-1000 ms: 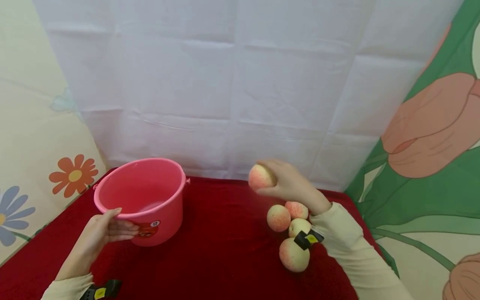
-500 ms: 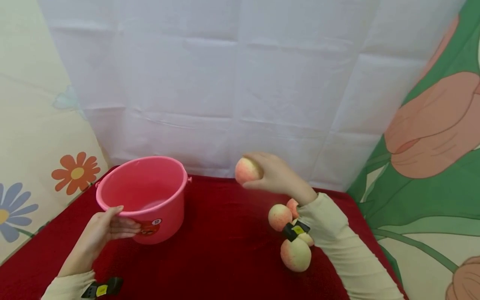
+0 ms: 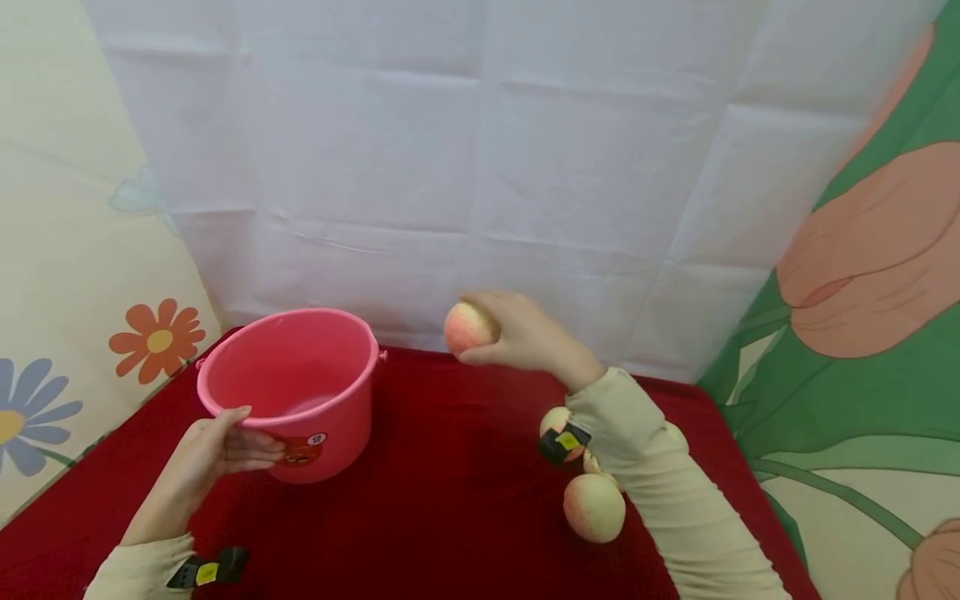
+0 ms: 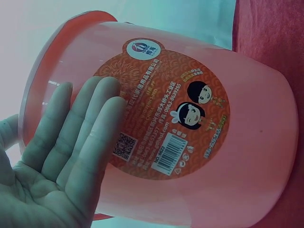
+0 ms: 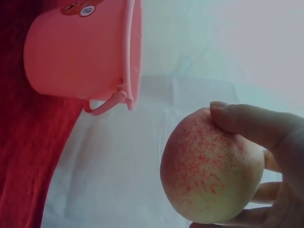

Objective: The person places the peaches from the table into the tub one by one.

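Head view: R grip pinched a peach midair, L grip pinched the pink bucket off to R grip's left, no fruit seen inside, so prob. early, w/ other peaches lower behind R grip.

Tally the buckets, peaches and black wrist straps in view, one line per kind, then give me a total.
Bucket: 1
Peaches: at least 4 (1 in the right hand, 3 on the red cloth; the right sleeve may hide more)
Black wrist straps: 2
Total: at least 7
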{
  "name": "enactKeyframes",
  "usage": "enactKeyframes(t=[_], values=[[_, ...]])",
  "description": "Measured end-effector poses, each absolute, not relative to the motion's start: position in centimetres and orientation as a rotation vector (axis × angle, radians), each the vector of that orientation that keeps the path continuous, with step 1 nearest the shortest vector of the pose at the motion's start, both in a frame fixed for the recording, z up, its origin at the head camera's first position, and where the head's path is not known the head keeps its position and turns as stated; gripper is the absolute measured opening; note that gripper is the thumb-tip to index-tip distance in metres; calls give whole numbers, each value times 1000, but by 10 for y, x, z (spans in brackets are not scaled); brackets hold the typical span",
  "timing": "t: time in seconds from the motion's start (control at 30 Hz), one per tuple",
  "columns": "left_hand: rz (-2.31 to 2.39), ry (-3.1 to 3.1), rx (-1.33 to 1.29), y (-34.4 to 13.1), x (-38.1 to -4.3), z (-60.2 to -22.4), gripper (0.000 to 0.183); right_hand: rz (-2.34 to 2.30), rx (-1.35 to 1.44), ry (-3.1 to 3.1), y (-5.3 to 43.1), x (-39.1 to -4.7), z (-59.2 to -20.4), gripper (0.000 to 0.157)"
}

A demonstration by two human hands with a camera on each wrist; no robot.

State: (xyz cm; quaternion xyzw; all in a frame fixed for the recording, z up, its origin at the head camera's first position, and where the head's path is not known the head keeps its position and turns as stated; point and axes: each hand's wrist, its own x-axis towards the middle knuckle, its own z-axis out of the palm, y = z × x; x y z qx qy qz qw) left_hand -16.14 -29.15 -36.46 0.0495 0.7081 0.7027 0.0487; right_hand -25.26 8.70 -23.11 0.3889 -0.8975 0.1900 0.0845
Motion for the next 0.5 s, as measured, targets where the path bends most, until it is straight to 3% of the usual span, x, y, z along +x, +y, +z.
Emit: enactKeyframes(t=[0.5], values=[[2155, 2148, 167, -291, -162, -365, 45, 560, 1190, -2698, 59, -267, -234, 72]])
